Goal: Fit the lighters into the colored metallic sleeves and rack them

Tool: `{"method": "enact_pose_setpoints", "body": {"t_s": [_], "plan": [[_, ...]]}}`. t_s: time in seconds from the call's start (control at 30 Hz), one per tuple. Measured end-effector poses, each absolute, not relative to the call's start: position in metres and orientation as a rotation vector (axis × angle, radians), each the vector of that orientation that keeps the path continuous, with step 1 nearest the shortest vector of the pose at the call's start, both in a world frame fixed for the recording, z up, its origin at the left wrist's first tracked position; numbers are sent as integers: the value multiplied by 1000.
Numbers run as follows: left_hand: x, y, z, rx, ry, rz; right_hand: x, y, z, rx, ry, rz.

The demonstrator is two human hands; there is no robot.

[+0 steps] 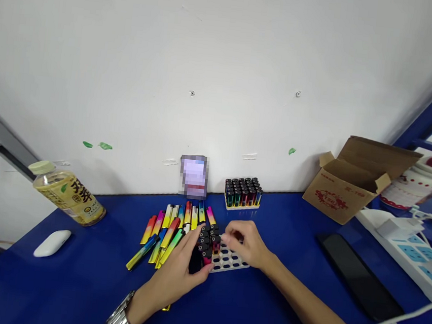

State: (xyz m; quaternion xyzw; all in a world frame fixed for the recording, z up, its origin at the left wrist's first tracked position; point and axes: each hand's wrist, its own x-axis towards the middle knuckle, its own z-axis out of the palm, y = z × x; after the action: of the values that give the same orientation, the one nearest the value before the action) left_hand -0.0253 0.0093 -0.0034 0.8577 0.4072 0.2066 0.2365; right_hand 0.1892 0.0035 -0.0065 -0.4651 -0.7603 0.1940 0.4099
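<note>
A white tray with oval holes [229, 260] lies on the blue table, and its left part carries several black-topped lighters [204, 241] standing upright. My left hand [178, 268] curls around the left side of this group, with the thumb at the tray's front edge. Over the tray, my right hand [245, 243] is closed in a pinch at a red-tinted lighter [215, 244]; the fingers partly hide the contact. Left of the tray lie several loose lighters [171, 234] in shiny rainbow colours, piled on one another.
Behind stands a second rack full of lighters [243, 192]. A phone [193, 176] leans on the wall. To the left are a drink bottle [69, 195] and a white earbud case [52, 243]. An open carton [339, 186], a dark phone [358, 276] and a power strip [407, 241] lie right.
</note>
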Motion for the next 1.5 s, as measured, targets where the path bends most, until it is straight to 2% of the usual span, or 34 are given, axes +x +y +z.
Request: {"method": "enact_pose_setpoints", "body": {"t_s": [0.23, 0.47, 0.57, 0.73, 1.0, 1.5], "plan": [[-26, 9, -3, 2371, 1102, 586, 182, 19, -9, -1547, -2097, 362], [-27, 9, -4, 2349, 1145, 544, 185, 19, -14, -1684, -2156, 179], [-28, 9, -4, 2349, 1141, 555, 190, 22, -18, -1608, -2036, 346], [-27, 9, -4, 2353, 1151, 560, 194, 31, -23, -1286, -1517, 665], [-28, 9, -5, 2354, 1145, 539, 178, 25, -7, -850, -828, 1187], [-26, 9, -1, 2330, 1160, 474, 184, 18, -16, -831, -1052, 1358]]}}
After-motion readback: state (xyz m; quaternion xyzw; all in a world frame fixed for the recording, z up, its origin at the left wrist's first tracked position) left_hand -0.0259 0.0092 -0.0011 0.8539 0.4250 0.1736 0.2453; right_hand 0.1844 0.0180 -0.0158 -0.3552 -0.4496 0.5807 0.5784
